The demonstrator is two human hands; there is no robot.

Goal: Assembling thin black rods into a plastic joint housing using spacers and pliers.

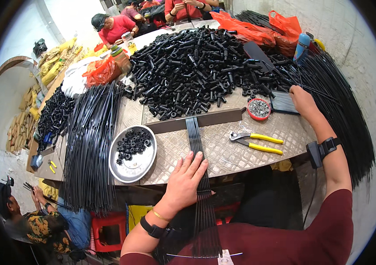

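My left hand (pixel 187 180) lies across a flat row of thin black rods (pixel 194 137), fingers stretched over the top and thumb showing on the far side beneath. The rods run from a grey-brown bar (pixel 223 118) on the table down to my lap. A thin pale strip crosses their near ends. At the right, my right hand (pixel 302 100) is over the edge of a dark shallow tray of fine silvery wires (pixel 281 102), fingertips bent together; whatever they hold is hidden. Beside the tray stands a red bowl of small metal pieces (pixel 258 109). Yellow-handled pliers (pixel 258 142) lie nearby.
A large heap of black tubular parts (pixel 188 70) covers the table's back. A metal bowl of black rings (pixel 133 153) and a bundle of black rods (pixel 91 150) lie left; more rods (pixel 342 106) lie right. Other people sit beyond and at lower left.
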